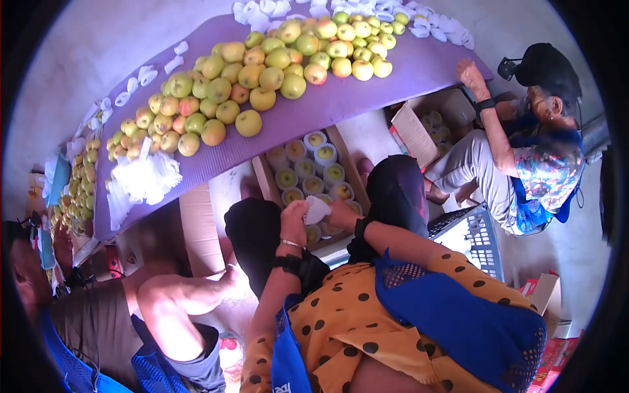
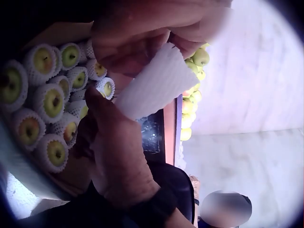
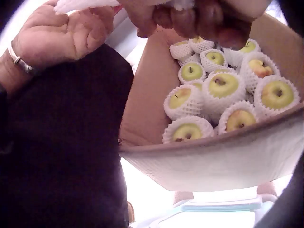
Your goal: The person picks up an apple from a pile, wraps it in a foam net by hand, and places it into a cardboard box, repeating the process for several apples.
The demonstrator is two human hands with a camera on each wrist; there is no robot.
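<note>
A white foam net sleeve (image 1: 317,209) (image 2: 159,83) is between the two hands, over a carton of apples. My left hand (image 1: 293,224) (image 2: 161,33) (image 3: 66,35) holds one side of it between thumb and fingers, palm partly showing in the right wrist view. On the other side, my right hand (image 1: 342,216) (image 2: 118,152) (image 3: 204,19) has its fingers curled at the sleeve; their exact hold is partly hidden. Beneath, yellow-green apples (image 1: 324,152) (image 2: 50,103) (image 3: 223,85) sit in white foam nets inside the cardboard carton (image 1: 262,180) (image 3: 149,90).
Loose apples (image 1: 262,78) cover part of a purple-topped table (image 1: 226,154), with foam nets (image 1: 147,177) near its edge. A person in a black cap (image 1: 550,72) sits at right by another carton (image 1: 413,131). A dark crate (image 1: 481,242) stands nearby; another person's leg (image 1: 173,308) is at left.
</note>
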